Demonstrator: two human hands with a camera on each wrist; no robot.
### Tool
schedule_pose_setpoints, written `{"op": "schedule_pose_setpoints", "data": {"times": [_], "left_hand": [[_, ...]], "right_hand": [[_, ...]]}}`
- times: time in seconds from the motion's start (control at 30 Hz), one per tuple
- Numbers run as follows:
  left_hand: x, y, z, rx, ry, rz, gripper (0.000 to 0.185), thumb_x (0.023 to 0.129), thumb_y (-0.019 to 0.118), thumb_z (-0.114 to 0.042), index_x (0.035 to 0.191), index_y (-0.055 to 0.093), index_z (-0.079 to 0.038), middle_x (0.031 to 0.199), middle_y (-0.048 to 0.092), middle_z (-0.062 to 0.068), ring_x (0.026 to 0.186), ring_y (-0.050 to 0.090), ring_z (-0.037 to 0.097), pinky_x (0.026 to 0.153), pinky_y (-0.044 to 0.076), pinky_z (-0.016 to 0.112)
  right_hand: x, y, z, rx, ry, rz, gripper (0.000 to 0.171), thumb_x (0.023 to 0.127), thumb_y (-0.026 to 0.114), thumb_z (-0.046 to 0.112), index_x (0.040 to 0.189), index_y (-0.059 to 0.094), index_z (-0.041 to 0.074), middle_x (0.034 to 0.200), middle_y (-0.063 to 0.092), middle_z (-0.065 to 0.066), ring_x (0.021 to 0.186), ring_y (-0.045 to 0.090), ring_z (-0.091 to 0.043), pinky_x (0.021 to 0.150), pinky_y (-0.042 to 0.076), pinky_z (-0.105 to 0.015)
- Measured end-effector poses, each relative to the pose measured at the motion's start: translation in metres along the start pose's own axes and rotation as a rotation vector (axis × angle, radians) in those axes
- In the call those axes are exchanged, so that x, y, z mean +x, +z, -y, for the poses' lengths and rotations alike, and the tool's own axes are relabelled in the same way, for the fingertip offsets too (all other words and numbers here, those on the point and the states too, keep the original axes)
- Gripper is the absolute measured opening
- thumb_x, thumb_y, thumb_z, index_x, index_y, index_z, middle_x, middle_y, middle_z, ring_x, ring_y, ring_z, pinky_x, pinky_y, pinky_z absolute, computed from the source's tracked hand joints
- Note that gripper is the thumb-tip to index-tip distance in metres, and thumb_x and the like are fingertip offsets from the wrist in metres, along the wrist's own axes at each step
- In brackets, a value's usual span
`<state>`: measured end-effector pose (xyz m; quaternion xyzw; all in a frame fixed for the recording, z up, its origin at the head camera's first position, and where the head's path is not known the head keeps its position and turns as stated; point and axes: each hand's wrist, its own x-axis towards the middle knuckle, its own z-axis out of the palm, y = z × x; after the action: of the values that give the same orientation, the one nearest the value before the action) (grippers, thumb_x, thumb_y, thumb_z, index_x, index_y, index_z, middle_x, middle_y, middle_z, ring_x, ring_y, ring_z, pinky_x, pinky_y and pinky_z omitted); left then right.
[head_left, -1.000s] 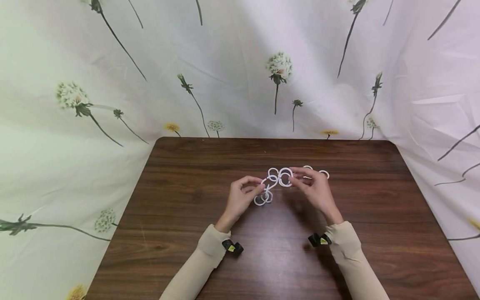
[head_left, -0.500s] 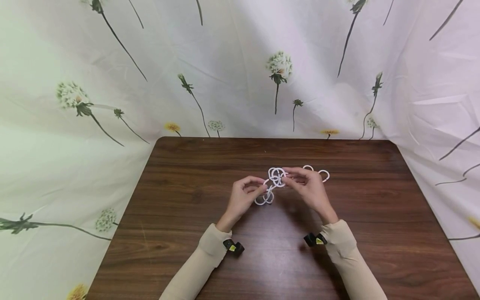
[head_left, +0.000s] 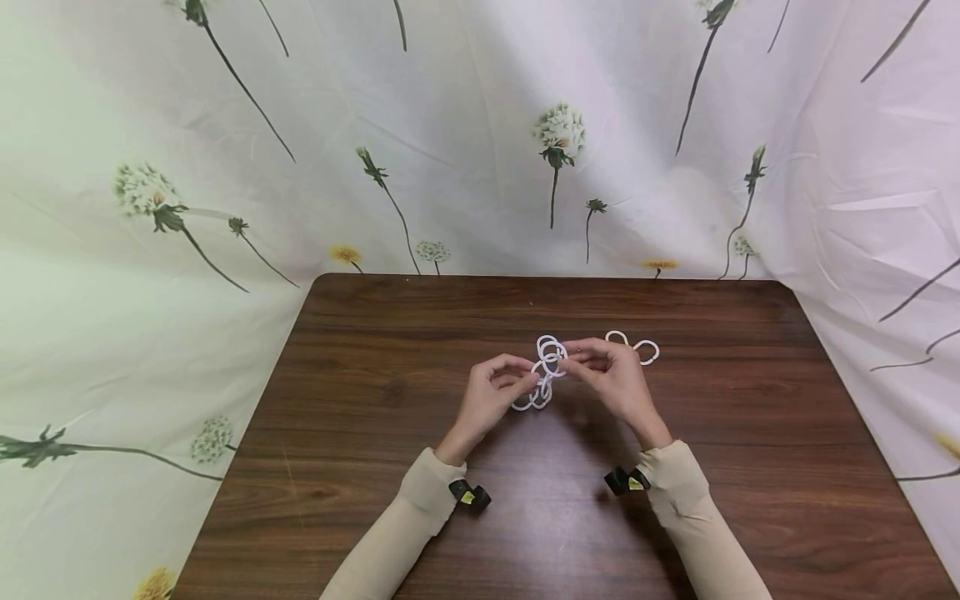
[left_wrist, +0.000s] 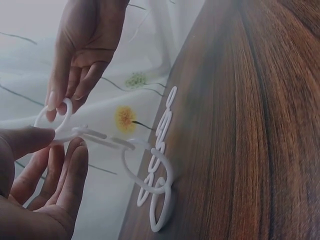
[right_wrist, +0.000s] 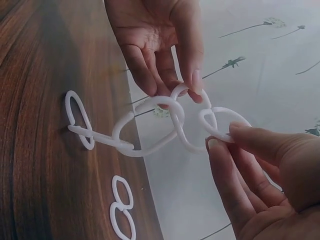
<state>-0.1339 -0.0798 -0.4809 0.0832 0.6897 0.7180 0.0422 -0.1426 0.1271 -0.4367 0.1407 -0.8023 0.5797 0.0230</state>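
Note:
A chain of white plastic links (right_wrist: 102, 138) stretches between both hands above the table. My left hand (head_left: 491, 404) pinches one link (right_wrist: 176, 120) with thumb and fingertips. My right hand (head_left: 618, 385) pinches another link (right_wrist: 233, 111) between thumb and fingers, close beside the left fingertips. The two held links overlap in the right wrist view. From the left hand, further joined links (left_wrist: 169, 172) trail down close to the tabletop. Part of the held links lies behind the fingers in the head view.
More white links (head_left: 649, 343) lie on the brown wooden table (head_left: 360, 367) just past the right hand; the left wrist view shows several in a row (left_wrist: 159, 127). A flower-printed white cloth (head_left: 465, 150) hangs behind the table's far edge.
My right hand has moved left with its link, bringing it over the links at the left hand. The left hand has shifted slightly right. More of the links on the table shows.

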Motion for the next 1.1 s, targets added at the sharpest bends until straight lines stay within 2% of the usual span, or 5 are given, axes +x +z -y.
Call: {"op": "schedule_pose_setpoints", "data": {"times": [0.5,0.73,0.87,0.97,1.1], "left_hand": [[0.0,0.005,0.002,0.053,0.013,0.01,0.023,0.087,0.072,-0.003,0.105,0.066,0.01,0.102,0.068,0.028,0.079,0.069,0.012,0.068,0.055,0.017],[-0.001,0.009,0.001,0.055,-0.026,0.038,0.022,0.088,0.072,-0.005,0.106,0.067,0.008,0.105,0.069,0.026,0.082,0.07,0.019,0.07,0.059,0.035],[-0.001,0.01,0.003,0.068,-0.027,0.043,0.022,0.087,0.072,-0.004,0.106,0.067,0.008,0.105,0.068,0.027,0.082,0.069,0.018,0.068,0.056,0.024],[0.003,0.01,0.018,0.074,-0.02,0.046,0.022,0.087,0.074,-0.007,0.105,0.068,0.005,0.105,0.069,0.025,0.08,0.068,0.014,0.065,0.053,0.018],[0.007,0.01,0.037,0.08,-0.026,0.054,0.022,0.086,0.075,-0.008,0.105,0.07,0.001,0.104,0.07,0.023,0.08,0.071,0.018,0.065,0.057,0.029]], "right_hand": [[0.005,0.006,-0.043,0.004,0.012,-0.012,0.024,0.082,0.08,0.011,0.103,0.073,0.001,0.095,0.076,-0.018,0.079,0.072,-0.02,0.071,0.059,-0.022],[0.004,0.008,-0.049,-0.016,0.025,-0.035,0.019,0.081,0.081,0.015,0.098,0.074,0.008,0.093,0.076,-0.013,0.076,0.07,-0.008,0.071,0.058,-0.02],[0.004,0.008,-0.05,-0.014,0.037,-0.054,0.018,0.082,0.08,0.015,0.096,0.073,0.008,0.097,0.075,-0.013,0.074,0.069,-0.005,0.067,0.059,-0.021],[0.003,0.007,-0.051,0.003,0.047,-0.058,0.018,0.082,0.08,0.015,0.096,0.072,0.007,0.099,0.074,-0.015,0.074,0.069,-0.004,0.066,0.059,-0.021],[0.002,0.006,-0.053,0.024,0.05,-0.061,0.018,0.082,0.08,0.014,0.096,0.072,0.005,0.095,0.073,-0.018,0.075,0.068,-0.004,0.069,0.059,-0.021]]}}
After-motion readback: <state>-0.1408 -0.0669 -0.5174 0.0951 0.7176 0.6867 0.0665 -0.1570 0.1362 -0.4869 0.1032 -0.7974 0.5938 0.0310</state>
